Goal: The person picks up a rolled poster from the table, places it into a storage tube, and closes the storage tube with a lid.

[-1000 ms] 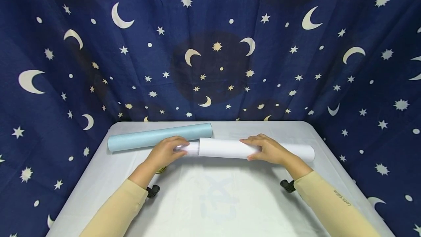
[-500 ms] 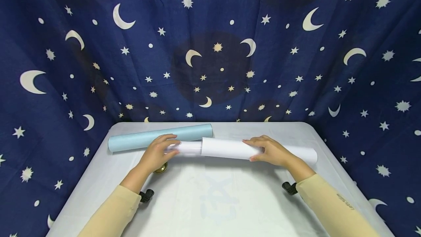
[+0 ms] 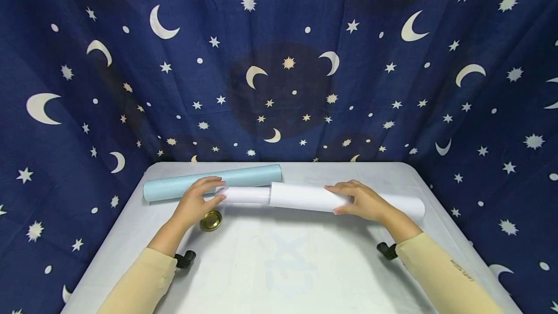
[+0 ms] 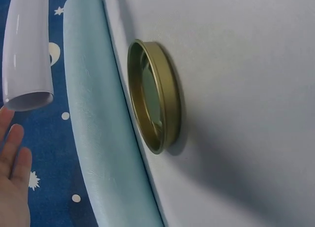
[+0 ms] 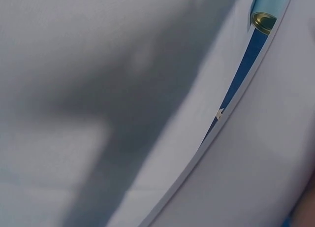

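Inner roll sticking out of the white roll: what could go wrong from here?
The left hand meets the inner roll only near its end, so it might slip from the fingers.
The right hand grips around the white roll; squeezing hard could dent it.
The gold lid lies close to the left hand and might get knocked, as might the blue tube behind.

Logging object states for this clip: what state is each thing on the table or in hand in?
White roll: rolled up, gripped by right hand.
Glossy roll: rolled up, partly inside the white roll, protruding end pinched by left hand.
Light blue tube: unheld, lying on the table.
Gold lid: lying loose, hollow side up.
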Demonstrator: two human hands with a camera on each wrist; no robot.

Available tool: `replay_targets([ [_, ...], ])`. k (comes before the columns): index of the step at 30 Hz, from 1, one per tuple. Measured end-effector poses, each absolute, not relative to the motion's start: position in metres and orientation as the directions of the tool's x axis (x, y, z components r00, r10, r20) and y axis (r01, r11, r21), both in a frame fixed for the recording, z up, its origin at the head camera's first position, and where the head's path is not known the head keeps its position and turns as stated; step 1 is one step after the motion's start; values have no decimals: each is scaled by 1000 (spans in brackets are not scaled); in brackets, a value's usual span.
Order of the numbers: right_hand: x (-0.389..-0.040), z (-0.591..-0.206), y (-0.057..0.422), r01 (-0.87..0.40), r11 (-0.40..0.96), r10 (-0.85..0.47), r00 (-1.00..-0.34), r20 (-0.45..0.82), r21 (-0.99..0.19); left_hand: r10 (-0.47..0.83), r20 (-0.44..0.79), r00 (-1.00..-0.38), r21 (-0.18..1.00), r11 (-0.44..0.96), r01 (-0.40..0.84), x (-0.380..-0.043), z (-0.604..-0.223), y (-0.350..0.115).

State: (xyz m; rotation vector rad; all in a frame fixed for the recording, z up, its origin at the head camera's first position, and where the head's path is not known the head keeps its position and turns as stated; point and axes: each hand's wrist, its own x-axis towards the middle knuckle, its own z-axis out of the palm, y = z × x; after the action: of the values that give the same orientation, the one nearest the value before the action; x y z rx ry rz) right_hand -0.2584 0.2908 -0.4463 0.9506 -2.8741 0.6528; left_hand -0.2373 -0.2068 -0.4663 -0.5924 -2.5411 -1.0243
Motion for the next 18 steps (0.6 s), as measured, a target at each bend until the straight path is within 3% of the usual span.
replay_targets([
  [18,-257,-447,291,-584,715,-560,-808,185,-384,224,413,-883,668,585,461,-241,-479,-207],
])
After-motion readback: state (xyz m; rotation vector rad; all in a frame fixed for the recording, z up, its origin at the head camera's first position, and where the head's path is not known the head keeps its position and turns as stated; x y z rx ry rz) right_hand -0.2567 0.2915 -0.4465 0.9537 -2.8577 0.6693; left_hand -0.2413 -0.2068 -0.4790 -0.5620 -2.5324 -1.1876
